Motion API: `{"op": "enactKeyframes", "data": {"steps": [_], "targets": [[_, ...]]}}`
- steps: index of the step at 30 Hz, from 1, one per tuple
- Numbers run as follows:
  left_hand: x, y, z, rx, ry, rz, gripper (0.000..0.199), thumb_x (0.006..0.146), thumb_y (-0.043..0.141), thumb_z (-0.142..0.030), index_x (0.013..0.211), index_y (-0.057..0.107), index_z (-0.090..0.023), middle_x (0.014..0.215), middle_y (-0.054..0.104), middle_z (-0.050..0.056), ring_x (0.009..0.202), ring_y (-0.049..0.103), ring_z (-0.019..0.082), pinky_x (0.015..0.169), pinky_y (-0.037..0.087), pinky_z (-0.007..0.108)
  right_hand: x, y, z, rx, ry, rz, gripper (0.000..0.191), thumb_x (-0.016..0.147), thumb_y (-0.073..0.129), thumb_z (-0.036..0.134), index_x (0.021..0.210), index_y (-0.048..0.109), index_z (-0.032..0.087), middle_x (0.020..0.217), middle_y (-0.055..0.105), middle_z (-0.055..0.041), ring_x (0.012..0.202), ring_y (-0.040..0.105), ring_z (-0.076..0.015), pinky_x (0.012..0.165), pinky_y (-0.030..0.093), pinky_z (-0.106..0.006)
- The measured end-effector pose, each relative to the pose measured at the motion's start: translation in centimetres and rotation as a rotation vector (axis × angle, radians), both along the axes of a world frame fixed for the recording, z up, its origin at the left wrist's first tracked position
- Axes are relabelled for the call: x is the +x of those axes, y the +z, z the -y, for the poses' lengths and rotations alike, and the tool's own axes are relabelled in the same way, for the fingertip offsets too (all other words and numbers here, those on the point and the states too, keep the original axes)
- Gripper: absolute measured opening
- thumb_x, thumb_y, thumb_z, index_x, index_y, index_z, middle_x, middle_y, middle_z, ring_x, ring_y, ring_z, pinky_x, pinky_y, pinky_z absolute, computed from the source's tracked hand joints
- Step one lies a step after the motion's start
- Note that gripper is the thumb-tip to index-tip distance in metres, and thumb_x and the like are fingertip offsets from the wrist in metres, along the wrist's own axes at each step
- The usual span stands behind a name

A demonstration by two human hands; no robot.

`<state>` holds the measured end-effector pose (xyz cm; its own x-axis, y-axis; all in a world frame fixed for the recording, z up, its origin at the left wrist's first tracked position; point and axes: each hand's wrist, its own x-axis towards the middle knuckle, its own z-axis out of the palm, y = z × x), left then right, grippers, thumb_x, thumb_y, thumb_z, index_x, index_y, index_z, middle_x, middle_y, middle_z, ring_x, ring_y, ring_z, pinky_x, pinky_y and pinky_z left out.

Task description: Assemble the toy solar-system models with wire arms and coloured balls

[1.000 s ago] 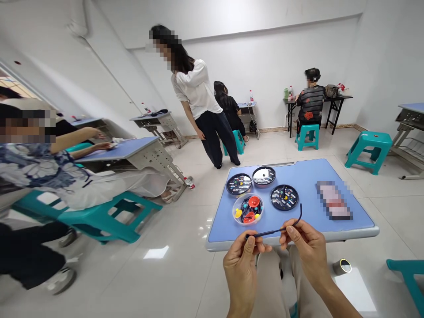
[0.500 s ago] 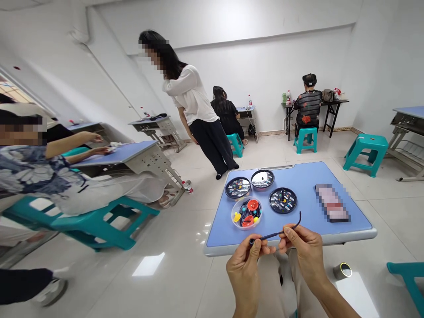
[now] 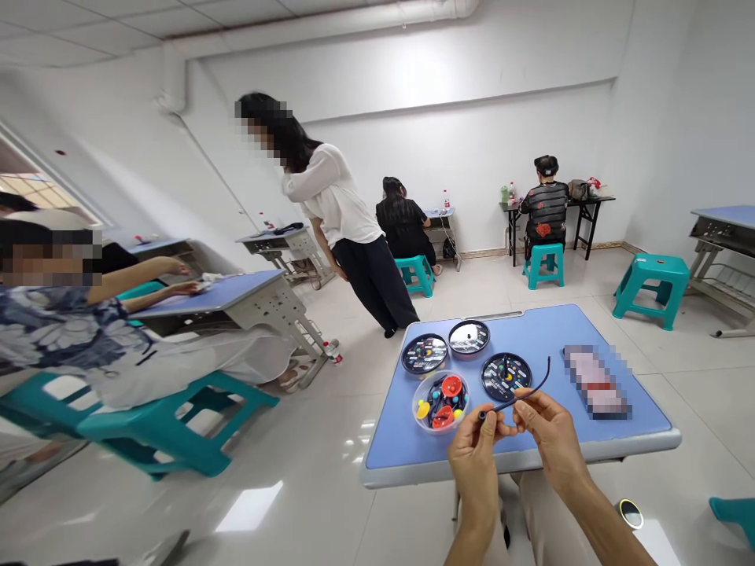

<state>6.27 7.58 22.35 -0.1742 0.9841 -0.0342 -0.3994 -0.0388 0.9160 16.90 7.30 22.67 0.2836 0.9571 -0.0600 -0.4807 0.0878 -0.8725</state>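
Note:
A thin dark rod with a curved far end is held above the near edge of the blue table. My left hand pinches its thicker, hollow-looking end. My right hand grips it near the middle, close beside the left fingers. Just beyond the hands lies a black printed disc with a short upright post. Left of them, a clear round tub holds red, yellow, blue and dark small parts. Behind the tub are a second black printed disc and a shiny round dish.
A blurred-out flat oblong thing lies at the table's right. A person in white stands beyond the table, and a seated person works at a desk on the left. Teal stools stand around. A dark cylinder is on the floor.
My hands have moved right and closer together, nearer the black disc with the post. The rod's free end looks more bent, rising at the right. The view has tilted upward.

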Motion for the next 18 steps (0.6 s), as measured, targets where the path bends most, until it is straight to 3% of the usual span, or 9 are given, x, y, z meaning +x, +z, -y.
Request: {"op": "enactKeyframes", "data": {"steps": [4,10,18], "targets": [[2.1,-0.1,-2.0,0.062,-0.044,-0.054,0.030,0.075,0.071,-0.040,0.090,0.069,-0.014,0.067,0.066,0.001,0.054,0.061,0.013,0.057,0.055,0.028,1.4,0.4,-1.9,-0.001,0.020,-0.022,0.034,0.063,0.083,0.042,0.077,0.069,0.015,0.056,0.062,0.0005,0.051,0.050,-0.0120,0.050,0.040,-0.025],[3.3,0.0,-5.8,0.163,-0.038,-0.245,0.036,0.077,0.068,-0.034,0.107,0.066,-0.014,0.077,0.065,0.003,0.062,0.059,0.013,0.053,0.050,0.024,3.9,1.3,-6.1,0.016,-0.023,0.007,0.028,0.061,0.083,0.036,0.073,0.068,0.015,0.059,0.065,-0.0014,0.054,0.055,-0.0131,0.051,0.042,-0.025],[3.5,-0.6,-9.7,0.356,0.073,-0.677,0.013,0.080,0.062,-0.020,0.088,0.071,-0.018,0.077,0.064,0.002,0.069,0.060,0.015,0.067,0.049,0.028,5.3,0.8,-10.0,-0.038,-0.058,0.020,0.025,0.054,0.082,0.030,0.065,0.067,0.014,0.054,0.064,0.0001,0.052,0.056,-0.0125,0.049,0.043,-0.024]]}}
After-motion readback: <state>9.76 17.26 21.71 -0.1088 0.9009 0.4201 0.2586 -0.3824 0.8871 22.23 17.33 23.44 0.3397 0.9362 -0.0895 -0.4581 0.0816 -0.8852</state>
